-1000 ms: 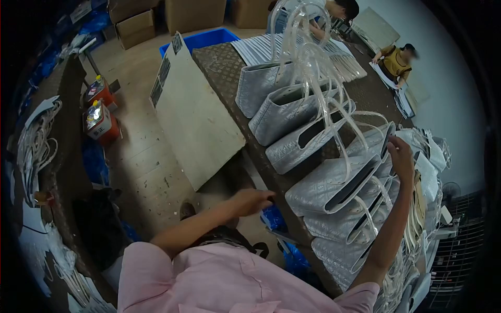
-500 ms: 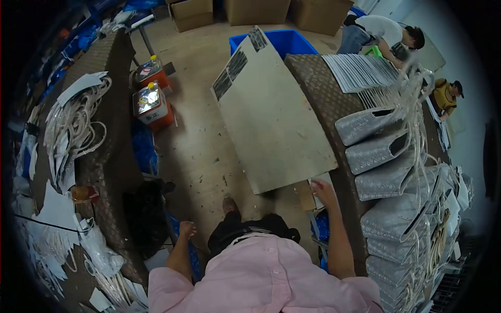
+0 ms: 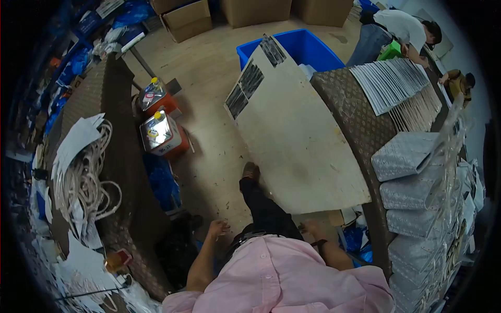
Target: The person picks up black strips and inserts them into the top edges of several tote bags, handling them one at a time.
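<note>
My left hand (image 3: pixel 219 228) hangs at my left side, above the floor, with its fingers loosely bent and nothing in them. Close to my right hip is my right hand (image 3: pixel 311 228), its fingers apart and somewhat blurred; I make out nothing in it. Just ahead of that hand, the near edge of a large pale board (image 3: pixel 302 151) juts out from beside the right table. Two dark patches mark the board's far end. Neither hand touches it.
Silver patterned bags (image 3: pixel 404 156) and a stack of flat bags with handles (image 3: pixel 394 83) lie on the right table (image 3: pixel 339 99). Beyond stand a blue bin (image 3: pixel 308 47) and cardboard boxes (image 3: pixel 255 13). Metal cans (image 3: pixel 163 134) and white cords (image 3: pixel 94 177) are leftward. Two people work at far right.
My right hand has drawn back from the board's near corner to my hip. My left hand has swung forward and inward. One foot has stepped forward, and the view has shifted.
</note>
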Motion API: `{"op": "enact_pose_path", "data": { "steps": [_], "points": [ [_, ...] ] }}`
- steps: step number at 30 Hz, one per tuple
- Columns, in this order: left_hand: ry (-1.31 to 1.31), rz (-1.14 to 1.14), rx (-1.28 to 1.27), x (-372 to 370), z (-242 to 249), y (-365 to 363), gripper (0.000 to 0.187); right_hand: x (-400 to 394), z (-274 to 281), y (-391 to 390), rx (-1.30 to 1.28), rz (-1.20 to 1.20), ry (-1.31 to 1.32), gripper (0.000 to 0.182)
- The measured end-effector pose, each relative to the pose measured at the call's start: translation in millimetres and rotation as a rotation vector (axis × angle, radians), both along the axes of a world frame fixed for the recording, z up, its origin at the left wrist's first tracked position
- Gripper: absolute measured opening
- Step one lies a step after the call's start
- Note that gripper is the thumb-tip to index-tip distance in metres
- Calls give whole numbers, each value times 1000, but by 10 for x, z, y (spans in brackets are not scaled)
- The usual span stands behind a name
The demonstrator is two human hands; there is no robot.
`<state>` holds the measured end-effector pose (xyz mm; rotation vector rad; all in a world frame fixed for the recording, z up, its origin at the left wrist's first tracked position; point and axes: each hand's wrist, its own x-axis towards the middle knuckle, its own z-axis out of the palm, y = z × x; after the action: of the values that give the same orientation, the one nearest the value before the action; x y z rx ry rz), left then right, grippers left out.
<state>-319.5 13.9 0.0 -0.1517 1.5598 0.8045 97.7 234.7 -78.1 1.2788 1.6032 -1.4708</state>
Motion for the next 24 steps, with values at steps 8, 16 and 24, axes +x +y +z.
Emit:
{"op": "enact_pose_path", "data": {
  "steps": [8, 16, 24],
  "points": [
    [252, -224, 288, -2139, 25, 2333, 21, -2348, 1208, 1987, -51, -1018, 311, 29],
    [608, -417, 563, -3405, 750, 5597, 21, -2947, 1680, 2984, 233, -1144, 429, 33],
    [816, -529, 872, -3929, 40, 8911, 37, -2823, 1478, 785, 668, 54, -565, 18]
  ]
}}
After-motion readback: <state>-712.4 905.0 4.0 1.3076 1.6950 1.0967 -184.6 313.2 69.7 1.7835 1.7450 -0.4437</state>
